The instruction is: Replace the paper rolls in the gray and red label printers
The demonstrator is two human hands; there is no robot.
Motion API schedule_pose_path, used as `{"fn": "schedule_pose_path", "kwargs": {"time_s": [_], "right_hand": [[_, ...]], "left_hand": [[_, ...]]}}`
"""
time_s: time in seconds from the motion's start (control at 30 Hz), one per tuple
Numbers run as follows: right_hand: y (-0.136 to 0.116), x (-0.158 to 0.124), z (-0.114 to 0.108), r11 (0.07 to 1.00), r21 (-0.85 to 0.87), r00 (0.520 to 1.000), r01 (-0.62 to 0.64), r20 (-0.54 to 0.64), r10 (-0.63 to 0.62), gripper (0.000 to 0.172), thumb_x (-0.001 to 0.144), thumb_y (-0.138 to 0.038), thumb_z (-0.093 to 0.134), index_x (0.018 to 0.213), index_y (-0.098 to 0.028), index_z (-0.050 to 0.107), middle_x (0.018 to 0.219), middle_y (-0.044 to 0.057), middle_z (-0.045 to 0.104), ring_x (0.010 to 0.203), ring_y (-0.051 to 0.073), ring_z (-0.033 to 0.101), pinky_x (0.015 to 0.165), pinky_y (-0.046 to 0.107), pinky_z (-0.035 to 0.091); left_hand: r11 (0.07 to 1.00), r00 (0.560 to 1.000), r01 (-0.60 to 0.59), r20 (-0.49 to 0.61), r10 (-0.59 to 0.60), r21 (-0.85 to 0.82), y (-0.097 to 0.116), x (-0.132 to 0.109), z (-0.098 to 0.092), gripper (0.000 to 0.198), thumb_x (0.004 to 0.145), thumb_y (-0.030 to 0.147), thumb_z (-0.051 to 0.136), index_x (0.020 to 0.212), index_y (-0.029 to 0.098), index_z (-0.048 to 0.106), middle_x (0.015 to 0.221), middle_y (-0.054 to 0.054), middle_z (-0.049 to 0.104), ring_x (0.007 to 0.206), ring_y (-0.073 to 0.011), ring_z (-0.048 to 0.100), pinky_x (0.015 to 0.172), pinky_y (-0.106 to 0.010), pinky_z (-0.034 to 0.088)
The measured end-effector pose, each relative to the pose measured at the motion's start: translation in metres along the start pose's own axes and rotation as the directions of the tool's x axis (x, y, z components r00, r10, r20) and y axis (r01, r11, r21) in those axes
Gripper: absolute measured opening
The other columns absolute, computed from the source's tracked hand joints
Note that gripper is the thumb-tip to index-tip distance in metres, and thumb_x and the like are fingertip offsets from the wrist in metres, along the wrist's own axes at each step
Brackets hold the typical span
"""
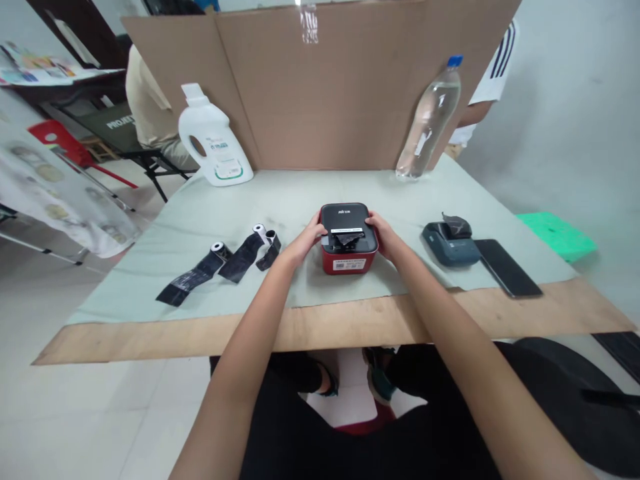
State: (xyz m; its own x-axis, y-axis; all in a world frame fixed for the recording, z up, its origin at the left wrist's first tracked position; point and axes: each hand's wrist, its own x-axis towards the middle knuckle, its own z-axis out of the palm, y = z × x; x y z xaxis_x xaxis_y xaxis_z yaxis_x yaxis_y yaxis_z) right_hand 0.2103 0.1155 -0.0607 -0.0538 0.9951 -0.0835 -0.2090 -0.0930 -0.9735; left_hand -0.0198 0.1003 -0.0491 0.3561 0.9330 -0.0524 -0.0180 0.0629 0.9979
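A small red printer with a black lid (349,237) stands on the pale green cloth (280,207) in the middle of the table. Black paper pokes out of its front slot. My left hand (305,241) grips the printer's left side, fingers wrapped on the lid's edge. My right hand (384,235) grips its right side the same way. Three rolls of black paper (235,257) lie partly unrolled to the left of my left hand.
A blue printer (447,241) and a black phone (506,267) lie at the right. A white detergent bottle (214,141) and a clear water bottle (430,120) stand against a cardboard screen (325,87). People sit behind it. A green stool (556,235) is at the right.
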Motion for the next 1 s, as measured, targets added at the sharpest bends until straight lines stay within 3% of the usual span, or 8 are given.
{"fn": "schedule_pose_path", "kwargs": {"time_s": [0.23,0.4,0.5,0.57,0.63,0.73,0.87,1.0], "right_hand": [[-0.027,-0.032,-0.010,0.905,-0.410,0.992,-0.118,-0.089,0.089,0.028,0.085,-0.046,0.075,0.098,-0.022,0.068,0.105,0.008,0.073,0.086,0.021,0.066,0.062,0.029,0.051],[-0.015,-0.072,-0.019,0.935,-0.348,0.997,-0.069,0.020,0.081,0.050,0.089,-0.055,0.070,0.132,-0.028,0.066,0.127,0.010,0.075,0.106,0.030,0.071,0.075,0.039,0.060],[-0.002,-0.084,-0.026,0.900,-0.426,0.985,0.090,0.169,-0.018,0.075,0.086,-0.064,0.072,0.151,-0.031,0.055,0.147,0.012,0.067,0.118,0.037,0.069,0.085,0.049,0.062],[0.002,-0.086,-0.026,0.835,-0.499,0.958,0.231,0.267,-0.106,0.089,0.082,-0.063,0.079,0.158,-0.031,0.048,0.155,0.013,0.061,0.122,0.040,0.068,0.095,0.055,0.061],[0.003,-0.084,-0.022,0.757,-0.540,0.918,0.367,0.342,-0.201,0.098,0.078,-0.059,0.087,0.161,-0.031,0.043,0.158,0.014,0.057,0.132,0.042,0.064,0.107,0.058,0.056],[0.002,-0.081,-0.012,0.691,-0.528,0.865,0.493,0.384,-0.323,0.097,0.077,-0.056,0.090,0.159,-0.031,0.044,0.156,0.013,0.059,0.142,0.041,0.057,0.117,0.058,0.048],[0.000,-0.079,-0.007,0.672,-0.567,0.879,0.476,0.338,-0.338,0.093,0.076,-0.060,0.091,0.154,-0.031,0.050,0.144,0.011,0.069,0.131,0.042,0.065,0.109,0.057,0.052],[-0.004,-0.077,-0.014,0.635,-0.615,0.883,0.469,0.328,-0.335,0.092,0.072,-0.058,0.093,0.151,-0.030,0.053,0.138,0.011,0.073,0.124,0.043,0.069,0.103,0.056,0.055]], "left_hand": [[0.989,0.991,-0.100,-0.101,0.089,-0.111,-0.014,0.000,0.016,0.088,0.074,0.030,0.057,0.161,0.028,0.046,0.158,-0.001,0.060,0.147,-0.0314,0.053,0.130,-0.051,0.039],[0.992,0.981,-0.128,-0.143,0.129,0.022,-0.011,-0.012,0.018,0.085,0.083,0.037,0.057,0.166,0.026,0.039,0.172,-0.004,0.044,0.160,-0.0319,0.039,0.134,-0.052,0.032],[0.964,0.983,-0.174,-0.025,0.182,0.200,-0.007,-0.021,0.010,0.088,0.092,0.053,0.059,0.170,0.026,0.028,0.179,-0.008,0.030,0.168,-0.0319,0.021,0.137,-0.052,0.022],[0.936,0.976,-0.205,0.130,0.175,0.286,-0.005,-0.027,0.002,0.107,0.087,0.068,0.068,0.172,0.026,0.018,0.181,-0.013,0.022,0.169,-0.0363,0.017,0.136,-0.055,0.023],[0.911,0.958,-0.227,0.248,0.145,0.345,-0.003,-0.032,-0.003,0.130,0.076,0.071,0.081,0.173,0.026,0.007,0.181,-0.017,0.018,0.166,-0.0412,0.025,0.133,-0.059,0.030],[0.866,0.952,-0.259,0.264,0.155,0.427,-0.003,-0.035,-0.004,0.147,0.068,0.060,0.094,0.173,0.026,-0.004,0.174,-0.021,0.034,0.156,-0.0413,0.043,0.130,-0.059,0.035],[0.837,0.954,-0.287,0.216,0.207,0.466,-0.003,-0.037,0.006,0.146,0.068,0.056,0.095,0.171,0.026,-0.004,0.157,-0.018,0.055,0.144,-0.0398,0.057,0.125,-0.057,0.042],[0.823,0.953,-0.301,0.171,0.249,0.482,-0.002,-0.036,0.014,0.138,0.069,0.057,0.094,0.169,0.025,0.004,0.156,-0.018,0.055,0.140,-0.0394,0.060,0.120,-0.055,0.048]]}}
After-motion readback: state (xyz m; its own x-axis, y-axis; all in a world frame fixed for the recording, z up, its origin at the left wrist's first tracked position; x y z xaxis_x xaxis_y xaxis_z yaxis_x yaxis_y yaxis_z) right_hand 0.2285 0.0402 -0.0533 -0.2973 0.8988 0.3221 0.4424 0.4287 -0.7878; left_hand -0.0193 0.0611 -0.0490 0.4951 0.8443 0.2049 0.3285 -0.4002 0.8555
